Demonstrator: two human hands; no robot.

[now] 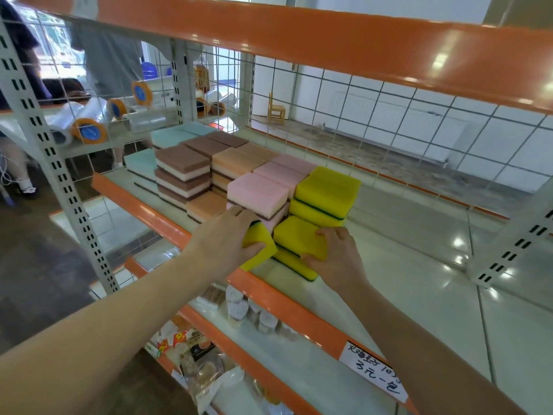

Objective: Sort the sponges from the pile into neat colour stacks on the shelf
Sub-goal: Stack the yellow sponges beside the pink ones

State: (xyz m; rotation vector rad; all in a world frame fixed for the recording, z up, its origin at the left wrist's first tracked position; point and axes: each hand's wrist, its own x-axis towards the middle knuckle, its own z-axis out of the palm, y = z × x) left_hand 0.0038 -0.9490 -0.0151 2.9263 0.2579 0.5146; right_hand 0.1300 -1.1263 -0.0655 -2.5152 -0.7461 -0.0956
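Observation:
My left hand (227, 235) grips a loose yellow sponge (263, 253), tilted at the shelf's front edge. Just to its right, my right hand (335, 253) holds the top sponge of a low yellow stack (296, 238), thumb on its front side and fingers over its right end. Behind that stands a second yellow stack (327, 190). Pink stacks (260, 191), orange stacks (236, 161), brown stacks (182, 163) and pale teal stacks (140, 160) run in rows toward the back left of the white shelf (398, 283).
An orange shelf lip (284, 298) with a handwritten price tag (374, 369) runs along the front. Wire mesh (389, 121) backs the shelf. An orange shelf above (329, 43) hangs overhead. Packaged goods (239, 307) sit below. Film rolls (89, 130) lie on the neighbouring shelf, where a person stands.

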